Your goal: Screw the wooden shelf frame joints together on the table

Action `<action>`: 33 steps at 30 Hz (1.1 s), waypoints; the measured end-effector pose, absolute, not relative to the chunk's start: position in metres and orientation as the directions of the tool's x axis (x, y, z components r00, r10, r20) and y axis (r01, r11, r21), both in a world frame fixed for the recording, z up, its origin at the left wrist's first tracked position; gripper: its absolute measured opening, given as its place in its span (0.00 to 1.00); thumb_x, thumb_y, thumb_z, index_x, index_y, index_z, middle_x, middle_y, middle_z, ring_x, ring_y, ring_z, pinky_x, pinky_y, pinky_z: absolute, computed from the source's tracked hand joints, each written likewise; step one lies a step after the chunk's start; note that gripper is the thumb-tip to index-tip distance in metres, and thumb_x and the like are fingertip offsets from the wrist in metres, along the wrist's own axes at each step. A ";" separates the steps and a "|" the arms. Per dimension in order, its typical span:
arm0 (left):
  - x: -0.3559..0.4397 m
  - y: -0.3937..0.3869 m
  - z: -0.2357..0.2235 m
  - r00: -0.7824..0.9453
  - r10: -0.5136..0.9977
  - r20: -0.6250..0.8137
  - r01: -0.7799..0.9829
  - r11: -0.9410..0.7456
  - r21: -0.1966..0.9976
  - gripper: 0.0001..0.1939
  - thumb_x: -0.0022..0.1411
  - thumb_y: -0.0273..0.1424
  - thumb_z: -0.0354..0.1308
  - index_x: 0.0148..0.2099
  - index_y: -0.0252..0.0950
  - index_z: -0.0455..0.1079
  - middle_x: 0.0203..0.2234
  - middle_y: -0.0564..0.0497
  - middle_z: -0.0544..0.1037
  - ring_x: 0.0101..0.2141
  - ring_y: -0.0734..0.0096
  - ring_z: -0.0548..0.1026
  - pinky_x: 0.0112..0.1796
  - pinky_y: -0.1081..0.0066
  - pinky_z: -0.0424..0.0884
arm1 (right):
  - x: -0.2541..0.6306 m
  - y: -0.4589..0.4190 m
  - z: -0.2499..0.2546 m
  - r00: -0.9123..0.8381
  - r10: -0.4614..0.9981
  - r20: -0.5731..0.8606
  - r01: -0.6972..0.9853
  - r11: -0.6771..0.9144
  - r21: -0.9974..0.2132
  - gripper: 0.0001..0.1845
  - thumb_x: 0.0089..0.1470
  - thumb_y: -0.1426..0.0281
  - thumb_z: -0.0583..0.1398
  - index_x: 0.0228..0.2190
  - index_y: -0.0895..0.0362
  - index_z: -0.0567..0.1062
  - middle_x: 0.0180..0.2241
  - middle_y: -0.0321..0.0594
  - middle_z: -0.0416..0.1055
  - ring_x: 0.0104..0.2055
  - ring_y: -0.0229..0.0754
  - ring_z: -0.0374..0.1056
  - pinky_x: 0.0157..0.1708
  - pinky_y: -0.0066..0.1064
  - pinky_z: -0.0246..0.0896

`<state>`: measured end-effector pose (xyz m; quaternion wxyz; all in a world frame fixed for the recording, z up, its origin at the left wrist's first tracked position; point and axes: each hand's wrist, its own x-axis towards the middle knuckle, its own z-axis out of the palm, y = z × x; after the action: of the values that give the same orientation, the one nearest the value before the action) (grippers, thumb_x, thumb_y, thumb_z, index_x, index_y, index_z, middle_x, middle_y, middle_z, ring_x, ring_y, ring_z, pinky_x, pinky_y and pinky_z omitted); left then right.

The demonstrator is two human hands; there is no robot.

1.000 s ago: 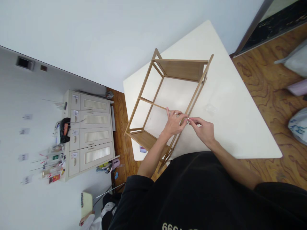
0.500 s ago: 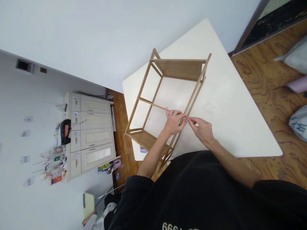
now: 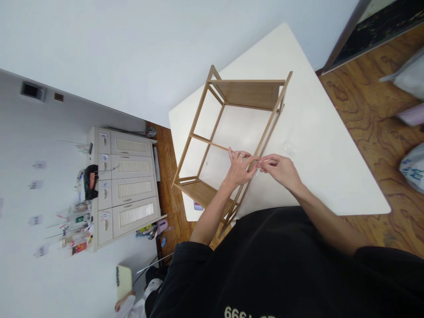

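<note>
A light wooden shelf frame (image 3: 245, 95) lies on its side on the white table (image 3: 314, 145). My left hand (image 3: 239, 168) grips the frame's near long rail at about its middle, fingers wrapped round it. Just to the right, my right hand (image 3: 281, 170) pinches a thin silvery tool (image 3: 258, 169) whose tip rests against the same rail. The two hands almost touch. What the tool's tip meets on the rail is too small to make out.
A small clear plastic bag (image 3: 290, 147) lies on the table right of the frame. A cream cabinet (image 3: 127, 185) with cluttered items stands at the left. Bags (image 3: 412, 170) sit on the wood floor at the right. Another person's hand and clothing show at bottom left (image 3: 132, 302).
My right hand has turned and lifted slightly, so the thin tool now shows below its fingertips. My left hand keeps its hold on the rail. The frame has not moved.
</note>
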<state>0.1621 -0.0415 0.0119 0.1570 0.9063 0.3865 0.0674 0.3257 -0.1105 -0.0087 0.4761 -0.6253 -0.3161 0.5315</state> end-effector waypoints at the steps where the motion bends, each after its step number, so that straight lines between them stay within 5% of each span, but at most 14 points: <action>1: 0.162 -0.041 0.012 0.695 0.719 0.000 0.676 -0.653 0.341 0.11 0.69 0.34 0.55 0.51 0.45 0.74 0.44 0.50 0.73 0.53 0.63 0.68 0.68 0.42 0.27 | 0.328 -0.108 -0.010 0.197 0.888 -0.416 -0.213 -0.375 -0.902 0.21 0.45 0.52 0.71 0.31 0.56 0.76 0.24 0.42 0.79 0.26 0.45 0.77 0.30 0.36 0.75; 5: 0.161 -0.041 0.013 0.704 0.710 -0.015 0.670 -0.657 0.347 0.11 0.70 0.35 0.54 0.51 0.46 0.75 0.45 0.49 0.73 0.53 0.62 0.67 0.68 0.41 0.27 | 0.330 -0.104 -0.013 0.086 0.859 -0.504 -0.403 -0.433 -0.806 0.26 0.38 0.51 0.75 0.28 0.55 0.72 0.23 0.42 0.78 0.25 0.42 0.75 0.26 0.31 0.71; 10: 0.162 -0.040 0.016 0.708 0.706 -0.033 0.675 -0.662 0.324 0.11 0.71 0.33 0.52 0.50 0.45 0.74 0.46 0.49 0.74 0.54 0.61 0.67 0.68 0.39 0.27 | 0.325 -0.109 -0.014 0.134 0.887 -0.441 -0.359 -0.372 -0.856 0.28 0.42 0.46 0.71 0.30 0.55 0.72 0.27 0.44 0.79 0.28 0.43 0.76 0.26 0.30 0.69; 17: 0.163 -0.041 0.016 0.713 0.701 -0.013 0.663 -0.669 0.337 0.11 0.72 0.34 0.51 0.49 0.45 0.74 0.46 0.50 0.76 0.53 0.61 0.66 0.68 0.39 0.28 | 0.322 -0.131 -0.013 0.163 0.973 -0.164 0.075 -0.178 -0.981 0.25 0.56 0.51 0.64 0.49 0.54 0.74 0.43 0.48 0.80 0.41 0.48 0.78 0.43 0.41 0.75; 21: 0.163 -0.042 0.016 0.708 0.706 -0.018 0.669 -0.663 0.336 0.12 0.73 0.35 0.49 0.49 0.44 0.74 0.46 0.50 0.76 0.54 0.61 0.66 0.68 0.38 0.28 | 0.325 -0.143 -0.019 0.063 0.998 0.007 0.407 -0.019 -0.913 0.32 0.56 0.57 0.64 0.59 0.53 0.69 0.54 0.48 0.75 0.43 0.51 0.78 0.50 0.48 0.73; 27: 0.164 -0.042 0.018 0.707 0.707 -0.024 0.675 -0.664 0.322 0.12 0.73 0.35 0.49 0.49 0.44 0.74 0.46 0.50 0.76 0.54 0.62 0.67 0.68 0.39 0.28 | 0.327 -0.142 -0.032 0.053 0.993 0.106 0.566 0.057 -0.823 0.22 0.65 0.58 0.57 0.55 0.56 0.74 0.50 0.52 0.78 0.49 0.54 0.77 0.51 0.46 0.71; 33: 0.165 -0.042 0.016 0.688 0.725 -0.005 0.679 -0.642 0.356 0.11 0.72 0.35 0.51 0.49 0.45 0.74 0.46 0.51 0.77 0.54 0.63 0.68 0.68 0.41 0.26 | 0.327 -0.130 -0.020 0.140 0.990 0.025 0.564 -0.059 -0.823 0.21 0.68 0.56 0.52 0.43 0.55 0.79 0.38 0.48 0.82 0.37 0.51 0.79 0.39 0.40 0.72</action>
<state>0.1646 -0.0419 0.0159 0.1674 0.9034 0.3887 0.0692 0.3275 -0.1302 -0.0199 0.3585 -0.6644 -0.5848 0.2966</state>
